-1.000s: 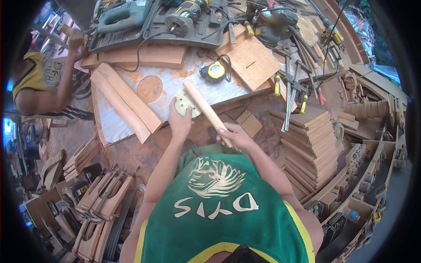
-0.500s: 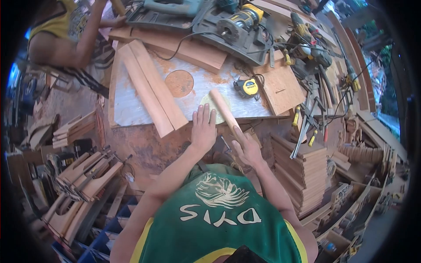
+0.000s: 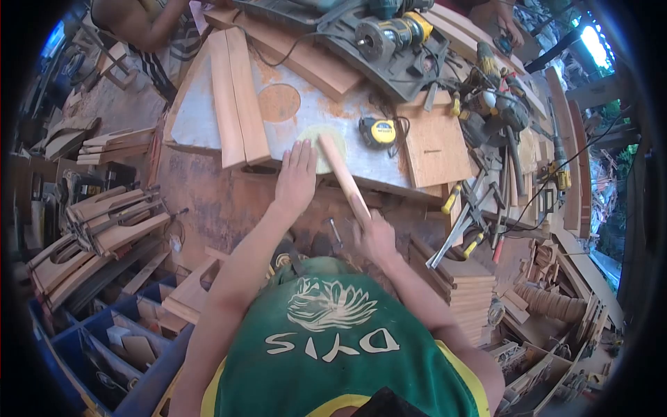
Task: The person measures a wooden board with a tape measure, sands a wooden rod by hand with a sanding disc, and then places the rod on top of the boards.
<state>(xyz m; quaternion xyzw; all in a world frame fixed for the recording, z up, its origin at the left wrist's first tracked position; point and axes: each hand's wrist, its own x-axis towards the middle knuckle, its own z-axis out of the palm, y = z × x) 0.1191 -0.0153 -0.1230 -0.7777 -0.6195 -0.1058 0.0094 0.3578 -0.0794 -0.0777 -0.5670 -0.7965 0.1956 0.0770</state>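
Observation:
My right hand [image 3: 376,236] is closed around the near end of a slim wooden stick [image 3: 339,169], just off the table's front edge. The stick's far end lies over a pale yellow-green round disc [image 3: 310,134], which looks like a sanding disc. Fingers stretched out, my left hand [image 3: 297,179] lies flat at the disc's left side, close to the stick and holding nothing. Part of the disc is hidden under the stick and fingers. To the left, two long boards [image 3: 237,97] lie side by side on the dusty metal-topped table [image 3: 194,115].
A tape measure [image 3: 378,132] and a slotted wood block [image 3: 436,149] lie right of the disc. Behind are a yellow power tool [image 3: 392,36] and a thick beam [image 3: 299,52]. Clamps [image 3: 462,222] overhang the right edge above stacked panels [image 3: 472,288]. Another person [image 3: 142,28] is at upper left.
The view has shifted, so the table appears turned. My left hand still lies flat by the disc, and my right hand keeps hold of the stick. A person's hand now shows at upper right.

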